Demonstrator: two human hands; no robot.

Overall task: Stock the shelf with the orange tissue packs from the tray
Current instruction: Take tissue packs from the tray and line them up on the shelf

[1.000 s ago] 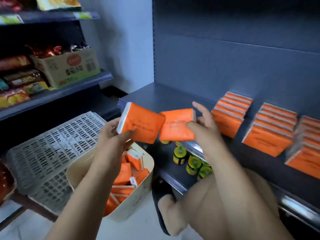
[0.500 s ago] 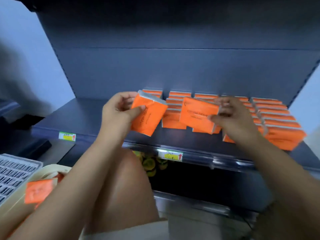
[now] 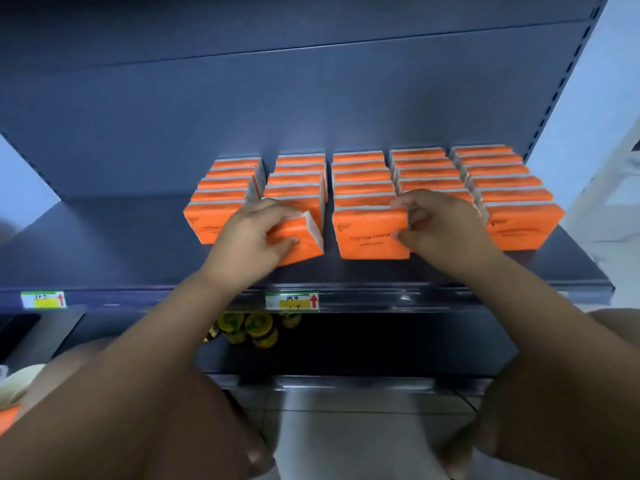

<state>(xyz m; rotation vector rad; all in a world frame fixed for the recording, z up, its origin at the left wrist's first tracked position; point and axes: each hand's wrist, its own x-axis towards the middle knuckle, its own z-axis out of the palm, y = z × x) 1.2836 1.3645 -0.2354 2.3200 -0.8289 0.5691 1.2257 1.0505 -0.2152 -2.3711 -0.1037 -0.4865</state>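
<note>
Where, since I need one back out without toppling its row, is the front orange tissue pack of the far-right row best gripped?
Probably by its two narrow sides, coming from the front: the rectangular orange tissue pack stands upright, broad face forward, with packs close behind and bare dark shelf in front.

In front of me stands a dark blue-grey metal shelving unit (image 3: 104,244), its back panel (image 3: 311,98) dimly lit. A pale wall (image 3: 616,98) shows past the perforated right upright (image 3: 568,84). Below me the floor (image 3: 346,431) is light grey tile.
</note>
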